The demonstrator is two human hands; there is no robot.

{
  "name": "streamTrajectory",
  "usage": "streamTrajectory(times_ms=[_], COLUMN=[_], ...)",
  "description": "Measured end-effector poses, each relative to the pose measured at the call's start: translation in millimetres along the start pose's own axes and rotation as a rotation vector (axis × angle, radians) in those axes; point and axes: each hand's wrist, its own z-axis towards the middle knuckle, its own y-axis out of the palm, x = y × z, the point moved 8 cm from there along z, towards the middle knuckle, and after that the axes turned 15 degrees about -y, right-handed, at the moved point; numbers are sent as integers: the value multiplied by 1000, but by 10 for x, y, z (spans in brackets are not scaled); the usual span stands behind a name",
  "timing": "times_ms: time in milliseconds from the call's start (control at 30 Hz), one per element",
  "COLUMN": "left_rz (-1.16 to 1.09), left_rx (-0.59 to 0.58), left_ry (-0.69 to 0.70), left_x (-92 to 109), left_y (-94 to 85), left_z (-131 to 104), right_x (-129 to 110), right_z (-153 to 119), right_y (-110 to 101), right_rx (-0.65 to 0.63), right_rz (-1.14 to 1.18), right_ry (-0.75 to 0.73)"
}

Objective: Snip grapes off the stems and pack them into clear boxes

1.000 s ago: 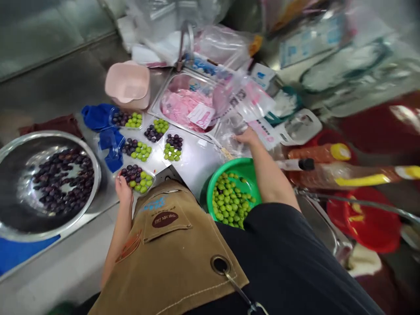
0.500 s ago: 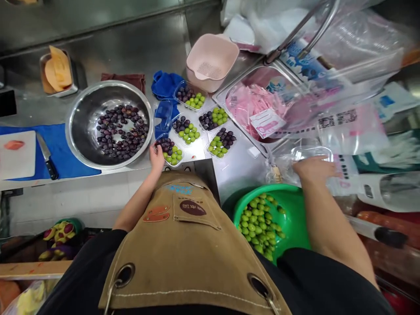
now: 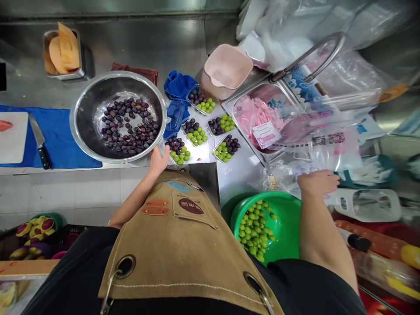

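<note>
My left hand (image 3: 159, 159) is closed at the near left edge of a clear plastic container (image 3: 177, 151) with dark and green grapes, thumb against its side, close to the rim of a steel bowl (image 3: 76, 124) of dark grapes. Several more clear containers, such as one with both grape colours (image 3: 227, 148), stand beside it. My right hand (image 3: 318, 181) is out to the right, fingers bent together over crumpled clear plastic (image 3: 287, 173); what lies under the fingers is hidden. Below it, a green basin (image 3: 288, 218) holds green grapes.
At left, a knife (image 3: 40, 142) lies on a blue cloth (image 3: 72, 148) beside a white board (image 3: 15, 140). A pink strainer (image 3: 229, 65) stands behind the containers. A steel tray (image 3: 229, 105) holds pink packets. A metal faucet (image 3: 328, 43) arches over plastic bags.
My right hand has drawn back toward me and its fingers have bent. My left hand remains by the same grape container. The whole view has shifted slightly.
</note>
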Motion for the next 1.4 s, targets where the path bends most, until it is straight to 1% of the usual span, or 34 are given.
streamTrajectory(times_ms=[100, 200, 233, 267, 300, 333, 367, 433, 467, 500, 533, 567, 600, 633, 667, 700, 767, 900, 1033, 1133, 1300, 1400], left_rz=[-13, -8, -6, -3, -1, 1, -1, -19, -34, -49, -56, -56, -48, -37, -28, -24, -30, -63, -85, -92, -87, -51], left_rx=[0, 48, 68, 90, 111, 136, 159, 171, 140, 83, -3, -103, -198, -276, -330, -365, -390, -401, -393, -367, -256, -205], left_ry=[13, 7, -3, -16, -27, -36, -44, -55, -61, -74, -96, -123, -151, -176, -192, -198, -196, -228, -287, -340, -411, -428], left_x=[1, -25, -41, -55, -64, -68, -66, -45, -31, -20, -14, -14, -17, -22, -24, -21, -12, -33, -105, -209, -437, -554], left_y=[-73, -226, -287, -343, -392, -430, -453, -429, -373, -290, -182, -62, 49, 139, 204, 246, 289, 360, 379, 284, 3, -156], left_z=[41, 145, 193, 246, 298, 347, 390, 459, 488, 516, 542, 562, 577, 589, 603, 619, 656, 701, 667, 590, 442, 353], right_x=[62, 168, 128, 9, -206, -520, -939, -1958, -2481, -2964, -3387, -3738, -4002, -4179, -4279, -4311, -4243, -4008, -3975, -4011, -4143, -4184], right_z=[76, 139, 129, 95, 36, -49, -155, -421, -563, -695, -807, -901, -974, -1028, -1066, -1087, -1086, -987, -947, -1006, -1172, -1174], right_y=[-322, -633, -722, -797, -856, -893, -907, -820, -744, -653, -532, -406, -286, -172, -74, 7, 113, 209, 296, 389, 595, 654], right_rx=[91, 195, 216, 229, 233, 230, 217, 133, 93, 58, 1, -59, -114, -171, -222, -266, -322, -373, -412, -405, -318, -270], right_rz=[56, 150, 190, 234, 285, 337, 398, 539, 605, 659, 693, 708, 713, 709, 694, 669, 592, 458, 460, 495, 625, 722], right_ry=[38, 86, 91, 77, 39, -22, -120, -336, -432, -508, -565, -612, -649, -672, -686, -690, -677, -641, -703, -776, -961, -1070])
